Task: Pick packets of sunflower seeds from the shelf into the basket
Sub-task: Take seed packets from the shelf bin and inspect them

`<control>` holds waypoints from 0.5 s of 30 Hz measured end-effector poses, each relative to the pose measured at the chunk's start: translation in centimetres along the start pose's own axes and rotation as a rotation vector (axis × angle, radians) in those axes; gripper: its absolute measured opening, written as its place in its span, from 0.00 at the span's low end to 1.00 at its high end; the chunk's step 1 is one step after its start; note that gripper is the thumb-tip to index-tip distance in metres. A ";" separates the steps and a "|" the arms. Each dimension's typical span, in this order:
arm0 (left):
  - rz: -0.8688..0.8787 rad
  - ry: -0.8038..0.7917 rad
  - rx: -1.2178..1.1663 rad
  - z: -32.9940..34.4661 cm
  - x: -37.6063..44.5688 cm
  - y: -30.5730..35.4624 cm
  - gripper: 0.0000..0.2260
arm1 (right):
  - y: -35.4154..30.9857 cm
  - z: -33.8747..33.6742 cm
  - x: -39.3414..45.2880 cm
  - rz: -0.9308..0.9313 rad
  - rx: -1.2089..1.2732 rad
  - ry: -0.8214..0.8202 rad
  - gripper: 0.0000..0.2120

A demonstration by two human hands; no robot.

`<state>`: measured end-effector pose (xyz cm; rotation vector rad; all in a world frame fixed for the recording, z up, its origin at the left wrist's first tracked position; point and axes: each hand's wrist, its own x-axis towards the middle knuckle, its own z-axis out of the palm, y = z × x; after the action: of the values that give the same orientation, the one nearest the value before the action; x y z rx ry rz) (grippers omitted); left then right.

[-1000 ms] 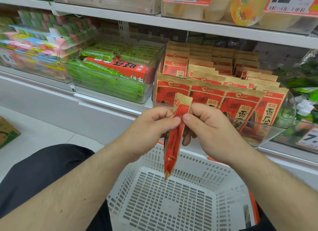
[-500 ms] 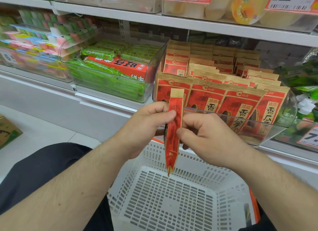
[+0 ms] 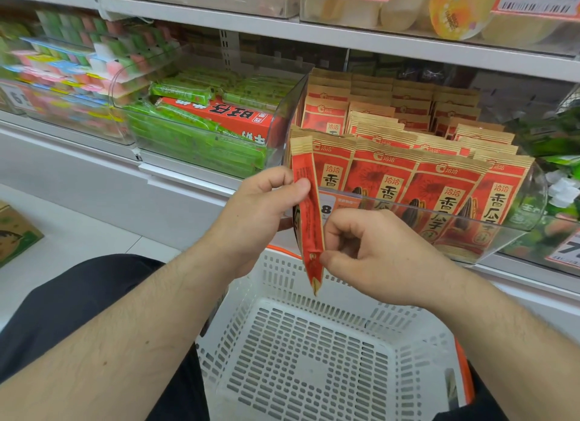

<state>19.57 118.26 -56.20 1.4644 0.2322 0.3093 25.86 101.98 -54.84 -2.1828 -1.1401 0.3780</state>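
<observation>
Green wafer packs (image 3: pixel 194 138) fill the clear bin (image 3: pixel 201 166) at the left end of the shelf (image 3: pixel 188 177), and none of them concern you. Next along, your left hand (image 3: pixel 260 210) pinches the sunflower seed packet (image 3: pixel 309 213) between thumb and fingers near its upper half, holding it edge-on and upright above the white basket (image 3: pixel 314 358). Your right hand (image 3: pixel 373 254) pinches the same packet lower down, close to its bottom seal, the remaining fingers curled. The packet looks light and thin, its paper skin crinkly rather than slick, and probably soft enough to bend if you squeeze the middle. Hold it by the flat sealed ends, where the seeds inside will not shift under your fingers. The basket floor below appears bare, though its near right corner is hard to read. Farther right, the seed bin (image 3: pixel 489 241) at the shelf's front edge holds rows of upright matching packets (image 3: pixel 439 194), easiest taken by their top seals.
</observation>
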 end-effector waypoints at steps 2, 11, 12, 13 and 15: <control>-0.005 0.031 -0.028 -0.1 0.1 0.1 0.10 | -0.1 0.0 -0.1 0.017 0.043 -0.047 0.11; -0.008 0.052 -0.037 -0.2 0.1 0.3 0.10 | 0.2 -0.1 -0.1 -0.055 0.069 -0.113 0.17; -0.006 0.051 -0.041 -0.2 0.1 0.3 0.09 | 0.3 -0.1 -0.1 -0.061 0.070 -0.118 0.17; -0.003 0.048 -0.048 -0.2 0.1 0.3 0.07 | 0.3 -0.1 -0.1 -0.063 0.075 -0.122 0.17; 0.003 0.035 -0.072 -0.3 0.1 0.2 0.06 | 0.4 -0.1 -0.1 -0.061 0.106 -0.115 0.17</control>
<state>19.56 118.58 -56.03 1.3887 0.2446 0.3428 26.12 101.74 -55.02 -2.0522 -1.2170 0.5305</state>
